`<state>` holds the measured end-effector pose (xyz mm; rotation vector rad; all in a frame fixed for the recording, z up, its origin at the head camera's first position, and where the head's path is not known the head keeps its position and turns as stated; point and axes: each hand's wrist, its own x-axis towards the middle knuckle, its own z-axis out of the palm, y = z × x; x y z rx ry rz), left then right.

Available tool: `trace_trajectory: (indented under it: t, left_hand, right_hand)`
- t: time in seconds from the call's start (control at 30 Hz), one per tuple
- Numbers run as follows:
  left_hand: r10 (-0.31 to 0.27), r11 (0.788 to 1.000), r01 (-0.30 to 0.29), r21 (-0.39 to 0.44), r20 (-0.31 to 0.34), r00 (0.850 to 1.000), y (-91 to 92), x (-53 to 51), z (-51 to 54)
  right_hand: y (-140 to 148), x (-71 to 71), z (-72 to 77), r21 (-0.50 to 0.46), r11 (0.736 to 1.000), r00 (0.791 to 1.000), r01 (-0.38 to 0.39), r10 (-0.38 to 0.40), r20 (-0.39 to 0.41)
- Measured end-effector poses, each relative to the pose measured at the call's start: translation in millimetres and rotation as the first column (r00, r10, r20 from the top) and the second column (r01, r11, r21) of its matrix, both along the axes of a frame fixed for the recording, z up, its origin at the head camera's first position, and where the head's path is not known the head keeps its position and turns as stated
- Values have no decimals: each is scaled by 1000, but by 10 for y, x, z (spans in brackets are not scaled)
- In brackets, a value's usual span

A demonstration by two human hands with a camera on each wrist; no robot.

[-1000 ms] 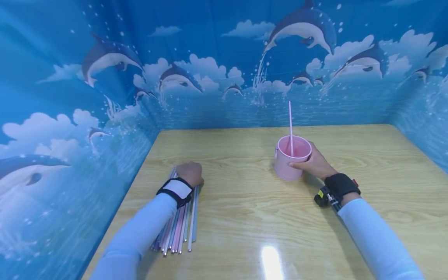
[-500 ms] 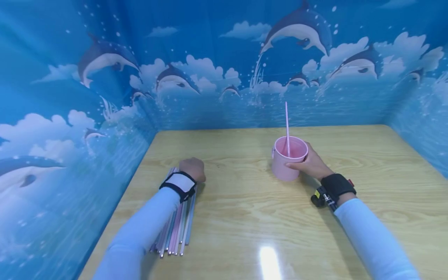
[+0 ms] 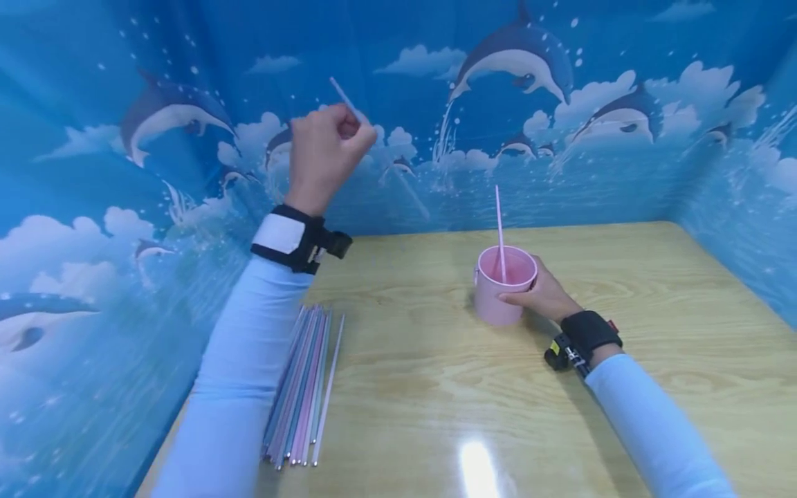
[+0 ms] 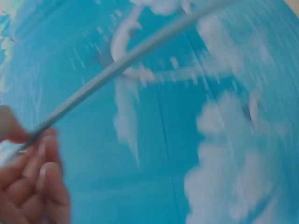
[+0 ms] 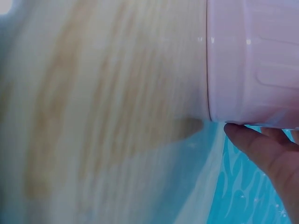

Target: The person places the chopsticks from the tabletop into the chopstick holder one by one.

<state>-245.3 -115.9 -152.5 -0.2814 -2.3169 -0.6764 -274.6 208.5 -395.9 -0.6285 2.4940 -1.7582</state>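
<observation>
Fingers of the left hand pinch one slender stick against the thumb, raised well above the table. In the head view the held stick slants from upper left to lower right, its lower portion blurred against a blue dolphin-print backdrop; in the left wrist view it appears grey-blue and runs diagonally to the upper edge. The right hand grasps the right side of a pink bucket, thumb across the near wall, the remaining fingers partly hidden behind it. The bucket stands upright on the table; inside it a single pink stick stands nearly vertical, projecting above the rim. To the left lies a bundle of pastel sticks, side by side and roughly parallel, partly overlapped in view by the left sleeve; a lone stick lies just beside its right margin. Both wrists bear black straps with small devices attached.
</observation>
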Motion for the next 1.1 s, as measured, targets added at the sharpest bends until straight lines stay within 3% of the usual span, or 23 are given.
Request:
trace_trajectory:
  t: [0.03,0.1,0.23,0.4,0.57,0.7,0.93,1.1]
  left_hand:
    - [-31,999,32,19,-67,997,88,-23,-6]
    - [-86,995,91,33,-129,988,264,-64,-72]
    - [-189,981,193,24,-130,973,610,-139,-318]
    - [-274,960,273,-58,-19,962,1009,-208,-653]
    - [-261,952,276,-131,119,958,1239,-260,-910]
    - [-275,938,306,-161,191,942,1328,-284,-1077]
    - [-264,918,348,-191,360,895,1389,-286,-1304]
    - [-254,915,356,-191,414,874,1401,-311,-1317]
  right_hand:
    - [0,-2,-4,-3,1000,1000,-7,7,-1]
    - [2,-10,-11,-3,1000,1000,-18,18,-6]
    - [2,-24,0,-3,999,999,-37,37,-23]
    - [-21,24,91,-37,997,998,-65,64,-26]
    - [-72,98,189,-66,993,995,-102,101,-7]
    - [-86,138,223,-71,992,994,-106,106,-1]
    - [-60,106,149,-45,993,994,-110,111,0]
    - [-2,1,25,-34,996,996,-87,87,-3]
